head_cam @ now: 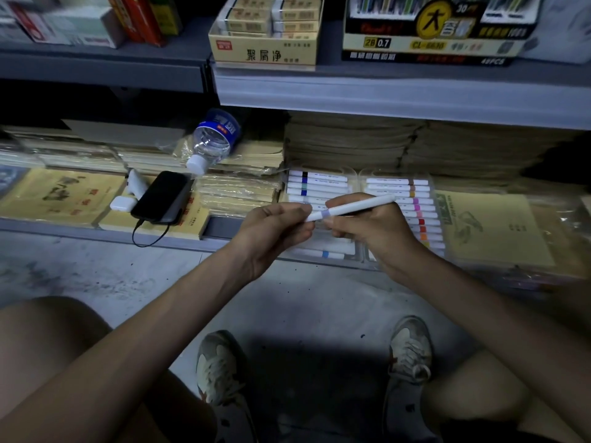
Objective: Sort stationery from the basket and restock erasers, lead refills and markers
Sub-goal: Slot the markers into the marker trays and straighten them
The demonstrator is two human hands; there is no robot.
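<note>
Two hands hold one white marker with a lavender band, crosswise in front of the lowest shelf. The left hand pinches the marker's left end between thumb and fingertips. The right hand grips the barrel with its fingers curled round it. The marker's other end sticks out up and to the right, past the right hand's knuckles.

Directly behind the hands, two clear trays stand side by side, each holding rows of white markers.
- The left tray, behind both hands, shows black, blue and green bands.
- The right tray, behind the right hand, shows brown, orange, pink and red bands.

Left of the left hand, a black phone with a cable lies on yellow notebooks, and a water bottle lies on its side beyond it. Right of the right hand lies a yellow booklet.

On the shelf above the hands, a yellow eraser box stands over the left hand. A black lead refill box marked 2B 0.7 stands over the right hand.
</note>
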